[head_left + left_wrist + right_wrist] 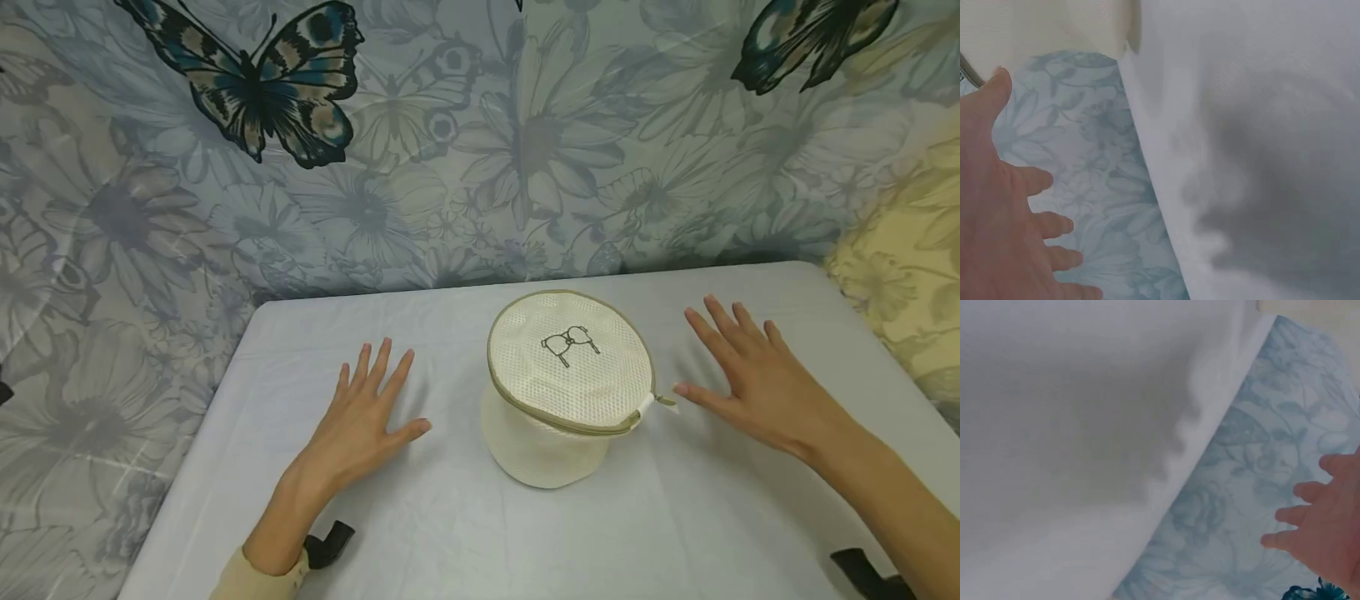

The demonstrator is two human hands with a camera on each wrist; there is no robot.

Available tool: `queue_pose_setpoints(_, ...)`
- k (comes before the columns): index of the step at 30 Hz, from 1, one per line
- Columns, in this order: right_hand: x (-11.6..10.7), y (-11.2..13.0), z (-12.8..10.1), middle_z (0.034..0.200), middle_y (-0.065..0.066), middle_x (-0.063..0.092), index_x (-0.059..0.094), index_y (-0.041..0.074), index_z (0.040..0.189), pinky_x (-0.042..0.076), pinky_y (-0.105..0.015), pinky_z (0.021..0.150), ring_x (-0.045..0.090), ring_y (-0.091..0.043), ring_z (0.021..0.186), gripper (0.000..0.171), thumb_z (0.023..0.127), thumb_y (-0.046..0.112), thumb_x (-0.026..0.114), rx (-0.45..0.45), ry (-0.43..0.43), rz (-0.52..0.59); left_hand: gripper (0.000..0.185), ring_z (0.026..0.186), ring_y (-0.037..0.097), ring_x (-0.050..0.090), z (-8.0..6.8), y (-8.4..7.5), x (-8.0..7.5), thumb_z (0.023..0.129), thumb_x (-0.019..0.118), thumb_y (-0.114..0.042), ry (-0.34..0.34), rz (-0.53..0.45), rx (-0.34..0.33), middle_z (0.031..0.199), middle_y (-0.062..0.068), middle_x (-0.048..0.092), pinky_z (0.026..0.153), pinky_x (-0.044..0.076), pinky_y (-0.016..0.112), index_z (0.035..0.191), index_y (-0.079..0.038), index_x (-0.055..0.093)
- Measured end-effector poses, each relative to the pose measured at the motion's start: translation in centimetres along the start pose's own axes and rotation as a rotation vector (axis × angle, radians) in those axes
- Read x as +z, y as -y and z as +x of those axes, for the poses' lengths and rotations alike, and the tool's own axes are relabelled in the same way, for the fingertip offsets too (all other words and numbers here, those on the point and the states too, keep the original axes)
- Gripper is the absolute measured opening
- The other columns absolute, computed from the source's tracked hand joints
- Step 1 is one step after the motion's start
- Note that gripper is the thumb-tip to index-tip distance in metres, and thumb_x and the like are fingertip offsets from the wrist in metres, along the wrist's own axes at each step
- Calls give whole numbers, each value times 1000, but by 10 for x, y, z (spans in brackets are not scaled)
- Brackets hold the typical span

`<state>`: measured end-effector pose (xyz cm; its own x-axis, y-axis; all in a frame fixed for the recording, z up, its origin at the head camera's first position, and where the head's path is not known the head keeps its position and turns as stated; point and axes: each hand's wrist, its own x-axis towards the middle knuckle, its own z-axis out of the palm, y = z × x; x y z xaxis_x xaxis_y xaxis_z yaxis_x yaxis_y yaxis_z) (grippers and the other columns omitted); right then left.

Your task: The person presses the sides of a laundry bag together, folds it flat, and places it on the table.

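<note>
Two hands of mine lie spread over the white table [465, 533], one on each side of a round mesh laundry bag [566, 387]. Starting from the left, my left hand [360, 421] rests palm down with all its fingers straight and fanned out, holding nothing; its thumb points toward the bag but stays apart from it. In the middle stands the cream mesh laundry bag, a short cylinder with an olive-trimmed lid that carries a small line drawing of a bra. The lid looks zipped all the way round, and the zipper pull [660, 401] sticks out at the bag's right edge. To the right, my right hand [753, 379] is just as flat and empty, fingers straight, and its thumb tip sits just beside that zipper pull; I cannot tell whether they touch. Behind the table hangs a floral cloth [525, 142] printed with dark butterflies.

As I judge it, nothing has been started yet: the bag is closed and neither hand grips it, so the opening or handling all remains ahead.
</note>
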<state>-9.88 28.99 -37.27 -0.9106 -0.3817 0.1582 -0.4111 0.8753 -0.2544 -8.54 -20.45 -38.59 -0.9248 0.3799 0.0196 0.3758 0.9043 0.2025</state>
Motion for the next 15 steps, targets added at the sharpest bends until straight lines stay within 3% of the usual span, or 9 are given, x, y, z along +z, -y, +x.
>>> queue_pose_setpoints(8,-14,10,3,166,-13,4,9,20,161,-4,-62,117,-1,-42,150,92,93,42,66,-12,1,58,93,151,29,-13,0,-15,-12,92,47,-72,-14,-5,83,166,4,-10,118,6,62,161,-27,3)
queue_pose_setpoints(15,-25,17,6,166,-10,11,11,23,161,-1,-57,120,5,-39,151,92,92,39,69,-42,-27,92,97,152,26,-8,4,-25,-24,91,60,-63,-55,-7,128,166,2,-6,119,9,59,161,-27,2)
